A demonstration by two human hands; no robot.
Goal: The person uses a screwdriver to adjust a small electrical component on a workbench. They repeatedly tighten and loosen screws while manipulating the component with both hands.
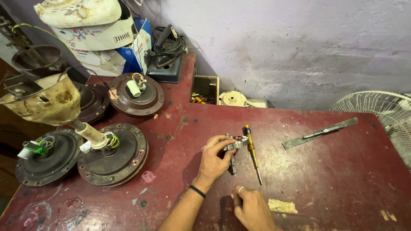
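Left hand (214, 157) is closed on a small metal part (236, 143) lying on the red table (334, 171), fingers clamped round its near end, pinning it flat. Right hand (252, 207) rests on the table just below, fingers curled loosely, holding nothing I can make out (a ring shows on one finger). A screwdriver (252, 153) with a yellow handle lies beside the part, tip toward the right hand, touching or nearly touching the part at its top end; can't tell which. Looks like the part is being steadied for work with the driver; the nearest free hand to it is the right, and picking it up would need a grip at the shaft or handle without shifting the part. Containers: small open wooden box (205, 89) at the wall holds small yellow and dark bits, too small to identify. Cardboard boxes (102, 42) are stacked in the left corner, contents hidden. Fan motors (112, 155) sit left, a flat metal bar (319, 133) right.
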